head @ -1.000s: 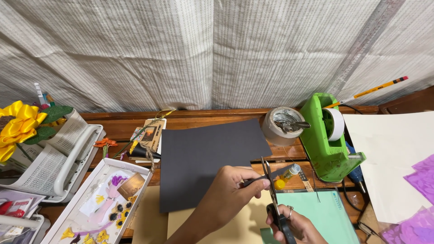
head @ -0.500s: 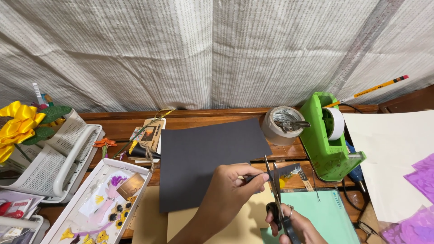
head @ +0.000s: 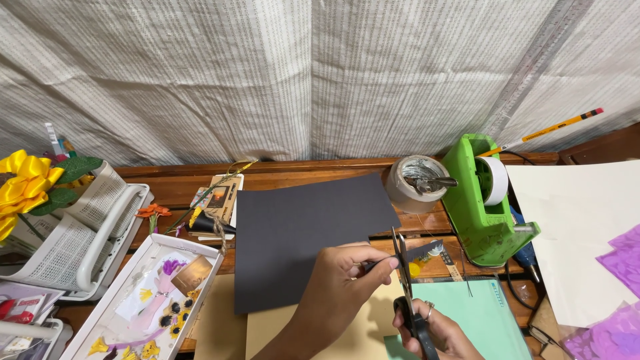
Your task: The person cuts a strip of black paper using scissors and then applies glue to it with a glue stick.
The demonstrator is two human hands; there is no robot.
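My left hand (head: 337, 290) pinches a narrow strip of black paper (head: 419, 251) between thumb and fingers. My right hand (head: 437, 331), low at the bottom edge, grips black scissors (head: 405, 283) whose blades point upward and are slightly apart across the strip. Behind my hands a large sheet of black paper (head: 300, 230) lies flat on the wooden table (head: 300, 175). A tan sheet (head: 360, 333) and a light green sheet (head: 483, 320) lie under my hands.
A green tape dispenser (head: 483, 197) and a tape roll holding clips (head: 417, 181) stand at the right. White paper (head: 580, 227) and purple sheets (head: 620, 293) lie far right. A white tray of small flower pieces (head: 150, 300), white baskets (head: 80, 227) and a yellow bow (head: 23, 180) are left.
The scissors have shifted slightly left and upright along the black strip, and my right hand sits a little lower. My left hand keeps its pinch on the strip.
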